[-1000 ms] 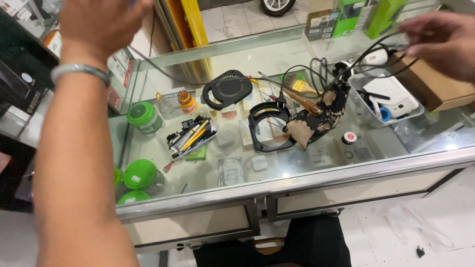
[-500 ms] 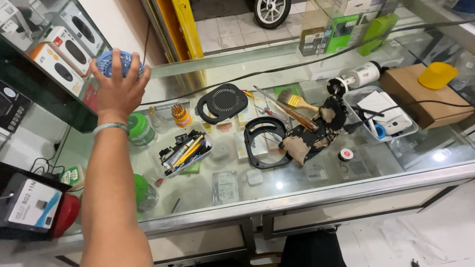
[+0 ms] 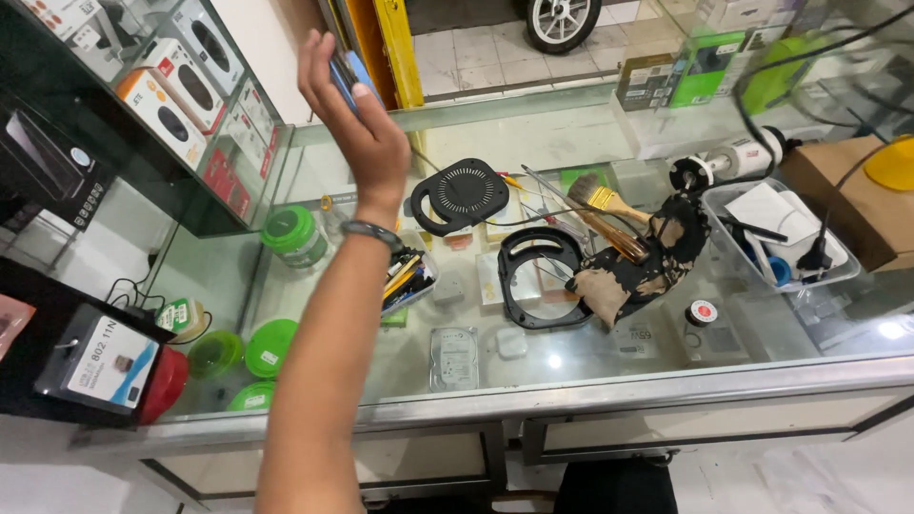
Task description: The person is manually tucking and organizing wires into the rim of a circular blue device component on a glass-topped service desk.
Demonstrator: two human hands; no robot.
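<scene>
Reaching up over the glass table [image 3: 571, 381], the left hand [image 3: 357, 124] has its grip clamped on a blue flat thing [image 3: 345, 71], long axis tilted up and away.

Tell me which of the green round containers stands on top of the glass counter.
The tall green-lidded jar near the left hand; the other flat green tubs lie lower, inside the case beneath the glass.

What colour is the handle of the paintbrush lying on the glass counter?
Yellow: the paintbrush has a yellow handle and dark bristles, seen in the head view, right of the raised left hand.
</scene>
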